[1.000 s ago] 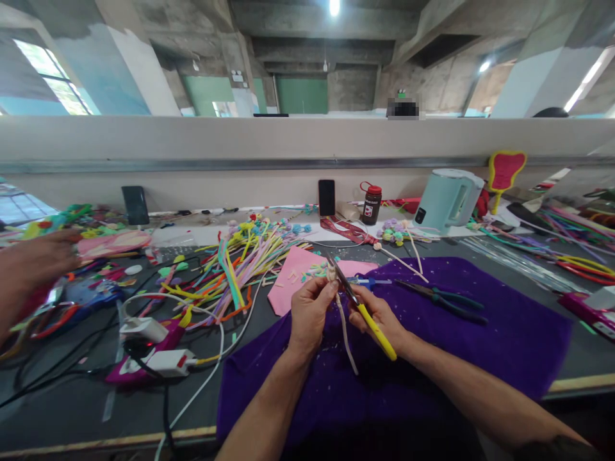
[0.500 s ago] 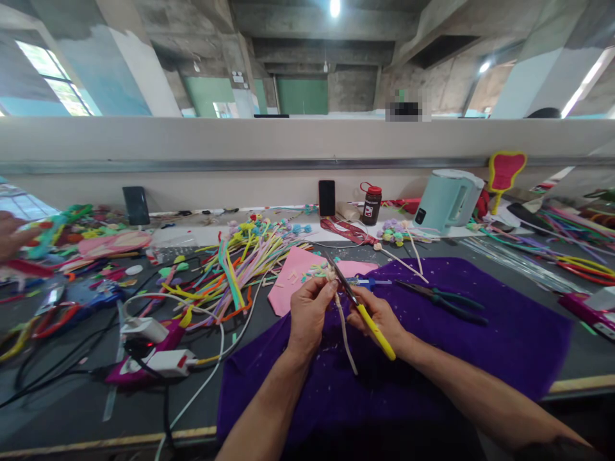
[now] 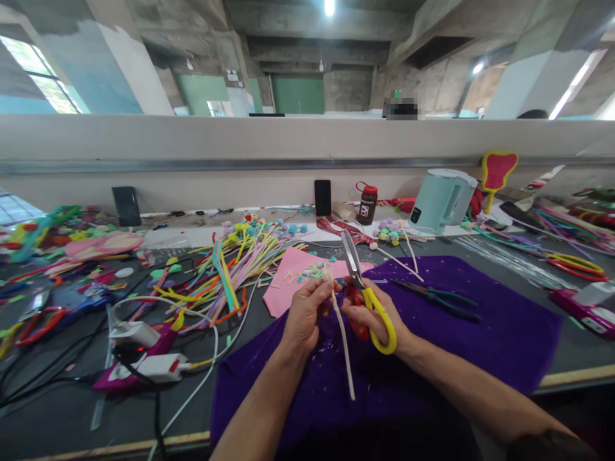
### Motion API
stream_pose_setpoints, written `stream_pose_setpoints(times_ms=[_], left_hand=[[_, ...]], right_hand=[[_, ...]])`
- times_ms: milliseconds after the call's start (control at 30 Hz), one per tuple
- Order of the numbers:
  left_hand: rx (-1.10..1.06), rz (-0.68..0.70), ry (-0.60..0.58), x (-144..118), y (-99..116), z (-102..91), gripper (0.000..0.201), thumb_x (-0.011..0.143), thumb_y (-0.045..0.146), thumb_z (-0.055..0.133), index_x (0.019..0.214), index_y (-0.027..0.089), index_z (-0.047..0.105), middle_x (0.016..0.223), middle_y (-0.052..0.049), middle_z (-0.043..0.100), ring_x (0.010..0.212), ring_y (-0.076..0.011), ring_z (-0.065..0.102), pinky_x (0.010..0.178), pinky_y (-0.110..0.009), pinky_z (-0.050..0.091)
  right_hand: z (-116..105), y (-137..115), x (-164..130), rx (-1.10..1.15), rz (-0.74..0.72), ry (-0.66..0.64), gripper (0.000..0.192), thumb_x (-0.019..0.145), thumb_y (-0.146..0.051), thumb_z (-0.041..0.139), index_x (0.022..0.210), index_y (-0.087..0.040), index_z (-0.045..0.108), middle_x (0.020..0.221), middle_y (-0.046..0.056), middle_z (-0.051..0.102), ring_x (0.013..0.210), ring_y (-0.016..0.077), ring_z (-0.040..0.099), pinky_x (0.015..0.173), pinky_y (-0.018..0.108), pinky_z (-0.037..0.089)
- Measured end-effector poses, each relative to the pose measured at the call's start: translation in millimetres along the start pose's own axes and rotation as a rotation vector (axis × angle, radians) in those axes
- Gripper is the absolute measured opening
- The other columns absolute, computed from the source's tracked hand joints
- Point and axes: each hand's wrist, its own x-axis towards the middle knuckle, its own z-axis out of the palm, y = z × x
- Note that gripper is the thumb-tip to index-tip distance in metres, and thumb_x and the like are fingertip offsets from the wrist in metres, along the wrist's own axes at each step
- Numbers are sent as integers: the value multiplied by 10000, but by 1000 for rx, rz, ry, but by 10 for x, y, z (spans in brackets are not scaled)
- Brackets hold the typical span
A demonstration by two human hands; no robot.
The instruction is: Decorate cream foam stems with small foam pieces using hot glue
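On the far left lies a pile of sticks [image 3: 240, 269]. Your left hand [image 3: 307, 314] pinches the top of a white stem [image 3: 342, 333], which hangs down over the purple cloth [image 3: 480, 333]. Just beside it, your right hand [image 3: 377, 314] is closed around the scissors [image 3: 365, 294], with the blades pointing up. Pliers [image 3: 439, 298] lie on the cloth to the right. A kettle [image 3: 442, 200] stands far back.

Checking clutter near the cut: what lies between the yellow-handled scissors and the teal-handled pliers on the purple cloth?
Head view: only bare purple cloth separates the scissors from the pliers.
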Motion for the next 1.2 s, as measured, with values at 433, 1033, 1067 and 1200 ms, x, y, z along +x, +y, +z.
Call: stream_pose_setpoints(times_ms=[433,1033,1067,1200], left_hand=[[39,-45,-55,26,-85,51,229,677,344,648,751,129,622,528,35,517,408,-24,402,352,-130,255],[47,-73,-72,37,-82,22,201,641,301,683,671,113,621,487,19,541,381,-36,448,342,-132,285],[48,-74,-67,38,-84,23,204,635,304,687,660,115,615,479,21,538,378,-40,451,340,-134,285],[47,-62,-62,26,-85,35,215,630,319,684,691,121,626,490,16,555,371,-42,451,348,-144,306]], right_hand=[[-21,63,68,98,10,11,420,729,-222,599,1118,-180,445,570,-61,517,349,51,417,339,171,373],[-71,135,109,254,170,-108,251,672,-250,652,869,-130,554,568,-33,563,332,41,427,308,154,378],[-70,139,109,253,174,-104,279,667,-254,657,893,-133,549,581,-32,572,333,40,429,310,155,380],[-71,152,111,243,189,-140,293,667,-281,657,889,-130,540,638,-14,596,340,36,436,317,156,378]])
